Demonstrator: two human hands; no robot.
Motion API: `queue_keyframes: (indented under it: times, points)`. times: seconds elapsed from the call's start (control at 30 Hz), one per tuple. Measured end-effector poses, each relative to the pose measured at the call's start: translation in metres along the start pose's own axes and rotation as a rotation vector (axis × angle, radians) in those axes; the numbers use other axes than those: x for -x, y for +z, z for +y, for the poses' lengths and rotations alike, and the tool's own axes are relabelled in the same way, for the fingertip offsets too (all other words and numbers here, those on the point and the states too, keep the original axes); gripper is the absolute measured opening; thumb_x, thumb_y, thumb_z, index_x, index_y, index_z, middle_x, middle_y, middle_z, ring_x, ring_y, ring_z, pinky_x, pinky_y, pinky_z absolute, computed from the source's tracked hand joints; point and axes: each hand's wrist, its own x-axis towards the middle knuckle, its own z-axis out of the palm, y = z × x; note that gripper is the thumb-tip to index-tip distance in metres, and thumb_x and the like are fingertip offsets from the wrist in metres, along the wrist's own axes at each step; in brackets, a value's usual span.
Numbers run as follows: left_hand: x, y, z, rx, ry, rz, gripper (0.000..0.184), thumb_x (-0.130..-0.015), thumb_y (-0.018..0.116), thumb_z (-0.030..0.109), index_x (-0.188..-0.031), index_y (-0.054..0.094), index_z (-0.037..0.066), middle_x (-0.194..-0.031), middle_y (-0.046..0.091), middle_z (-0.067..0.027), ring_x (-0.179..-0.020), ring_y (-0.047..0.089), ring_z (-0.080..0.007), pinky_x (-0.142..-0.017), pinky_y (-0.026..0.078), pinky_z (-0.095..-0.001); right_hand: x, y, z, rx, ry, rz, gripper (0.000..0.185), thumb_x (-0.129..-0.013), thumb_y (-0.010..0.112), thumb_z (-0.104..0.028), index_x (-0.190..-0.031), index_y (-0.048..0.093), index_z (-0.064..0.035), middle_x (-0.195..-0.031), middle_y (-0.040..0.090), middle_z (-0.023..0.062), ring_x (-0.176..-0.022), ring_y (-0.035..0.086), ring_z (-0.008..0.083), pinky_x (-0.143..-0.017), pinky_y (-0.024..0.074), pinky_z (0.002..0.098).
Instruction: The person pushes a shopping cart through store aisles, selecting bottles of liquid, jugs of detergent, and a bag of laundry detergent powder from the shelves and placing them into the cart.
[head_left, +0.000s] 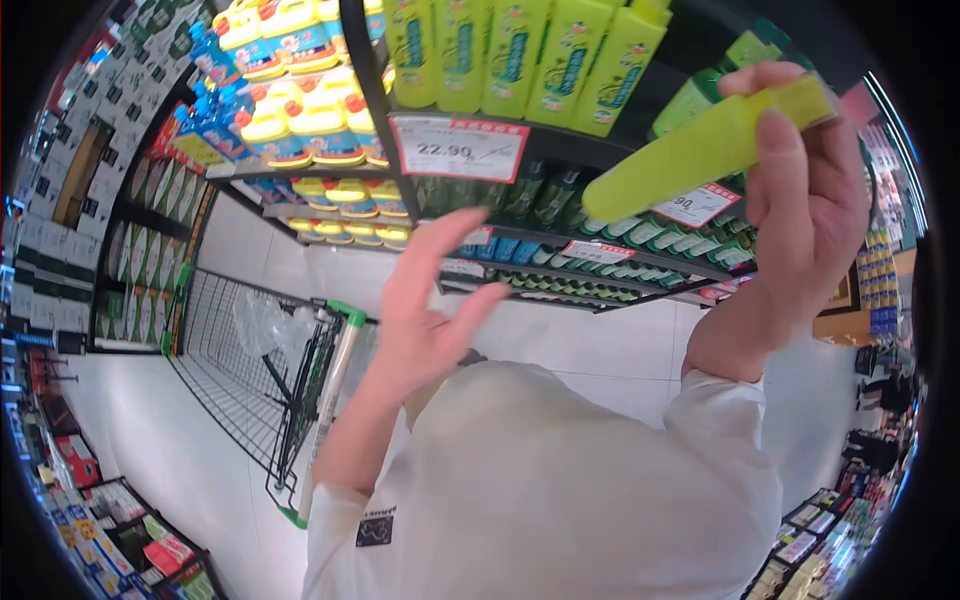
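Observation:
My right hand (815, 190) grips a yellow-green bottle (690, 155) near its cap end, fingers wrapped round it. The bottle is tilted, its base pointing down and left, in front of the shelves. Its visible side shows no readable label. My left hand (435, 310) is raised in front of the lower shelves, thumb and fingers apart, with nothing in it. Above it stands a row of similar yellow-green bottles (515, 60) with printed labels. A price card (460, 150) reading 22.90 hangs on the shelf edge beneath them.
A shopping cart (230, 320) with a green-ended handle and a clear plastic bag (270, 325) stands at left. Yellow jugs (325, 115) and blue bottles (215, 125) fill the shelves beyond. Dark green bottles (540, 200) sit on the lower shelf. Stocked displays (130, 530) line the lower left.

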Motion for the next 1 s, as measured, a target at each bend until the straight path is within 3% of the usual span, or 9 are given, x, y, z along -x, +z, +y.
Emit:
queue_keyframes:
  times: [0.13, 0.2, 0.27, 0.3, 0.33, 0.47, 0.57, 0.8, 1.0]
  points:
    - [-0.015, 0.017, 0.012, 0.026, 0.115, 0.015, 0.056, -0.086, 0.07, 0.004, -0.136, 0.045, -0.001, -0.125, 0.06, -0.0132, -0.108, 0.062, -0.0207, -0.094, 0.048, -0.0321, 0.03, 0.071, -0.007, -0.512, 0.36, -0.361, 0.026, -0.098, 0.056, -0.014, -0.12, 0.057, 0.001, -0.103, 0.068, 0.0083, -0.055, 0.041, -0.0027, -0.045, 0.0284, 0.0126]
    - [0.006, 0.01, -0.002, 0.385, -0.247, 0.016, 0.043, -0.094, 0.064, 0.01, -0.132, 0.045, 0.001, -0.112, 0.062, -0.0109, -0.098, 0.064, -0.0198, -0.086, 0.051, -0.0303, 0.046, 0.103, -0.004, -0.662, 0.469, -0.458, 0.027, -0.097, 0.059, -0.012, -0.12, 0.056, 0.0021, -0.11, 0.065, 0.0084, -0.069, 0.053, 0.0016, -0.055, 0.0386, 0.0163]
    - [0.028, -0.011, -0.019, 0.679, -0.36, 0.14, 0.037, -0.097, 0.059, 0.014, -0.13, 0.046, 0.002, -0.108, 0.061, -0.0102, -0.093, 0.063, -0.0189, -0.081, 0.051, -0.0299, 0.067, 0.128, -0.002, -0.797, 0.546, -0.538, 0.026, -0.096, 0.061, -0.008, -0.119, 0.056, 0.0039, -0.111, 0.063, 0.0074, -0.082, 0.06, 0.005, -0.065, 0.0476, 0.0201]
    - [0.037, -0.026, -0.024, 0.989, -0.424, 0.237, 0.033, -0.101, 0.055, 0.019, -0.128, 0.046, 0.003, -0.104, 0.061, -0.0095, -0.089, 0.062, -0.0181, -0.076, 0.052, -0.0296, 0.087, 0.141, 0.004, -0.72, 0.536, -0.512, 0.028, -0.099, 0.057, -0.017, -0.119, 0.057, 0.0027, -0.113, 0.063, 0.0083, -0.077, 0.059, 0.0058, -0.062, 0.046, 0.0202]
    - [0.046, -0.042, -0.024, 0.906, -0.475, 0.321, 0.038, -0.104, 0.046, 0.032, -0.129, 0.045, 0.003, -0.101, 0.061, -0.0099, -0.092, 0.061, -0.0206, -0.08, 0.051, -0.0342, 0.107, 0.153, 0.008, -0.645, 0.525, -0.491, 0.033, -0.102, 0.054, -0.026, -0.12, 0.057, 0.0014, -0.114, 0.063, 0.0091, -0.072, 0.058, 0.0066, -0.06, 0.0444, 0.0202]
    - [0.069, -0.096, -0.033, 0.878, -0.42, 0.55, 0.06, -0.104, 0.034, 0.052, -0.13, 0.043, -0.001, -0.101, 0.062, -0.0109, -0.103, 0.059, -0.0253, -0.096, 0.045, -0.0414, 0.183, 0.196, -0.007, -0.991, 0.829, -1.086, 0.052, -0.107, 0.029, -0.044, -0.124, 0.049, 0.0016, -0.101, 0.064, 0.0139, -0.075, 0.065, 0.0165, -0.064, 0.0493, 0.0248]
    - [0.084, -0.121, -0.028, 0.875, -0.434, 0.65, 0.063, -0.104, 0.033, 0.053, -0.135, 0.041, -0.002, -0.104, 0.063, -0.0112, -0.106, 0.059, -0.0265, -0.095, 0.046, -0.0411, 0.193, 0.224, -0.042, -1.336, 1.179, -1.106, 0.054, -0.107, 0.031, -0.045, -0.132, 0.042, 0.0009, -0.106, 0.063, 0.0161, -0.075, 0.064, 0.0193, -0.068, 0.0503, 0.029]
    - [0.113, -0.173, -0.021, 0.725, -0.487, 0.687, 0.057, -0.106, 0.035, 0.041, -0.141, 0.04, -0.003, -0.132, 0.057, -0.0229, -0.115, 0.059, -0.0277, -0.102, 0.046, -0.0426, 0.215, 0.266, -0.068, -1.418, 1.29, -1.122, 0.049, -0.106, 0.033, -0.042, -0.133, 0.04, -0.0007, -0.108, 0.063, 0.02, -0.077, 0.063, 0.0193, -0.064, 0.0499, 0.0283]
    - [0.13, -0.191, -0.03, 0.775, -0.521, 0.762, 0.049, -0.106, 0.04, 0.033, -0.137, 0.046, -0.004, -0.132, 0.057, -0.0238, -0.11, 0.063, -0.0269, -0.099, 0.051, -0.0407, 0.226, 0.285, -0.071, -1.492, 1.275, -1.151, 0.046, -0.106, 0.039, -0.037, -0.134, 0.04, -0.0008, -0.111, 0.063, 0.0193, -0.08, 0.062, 0.0187, -0.069, 0.0499, 0.0304]
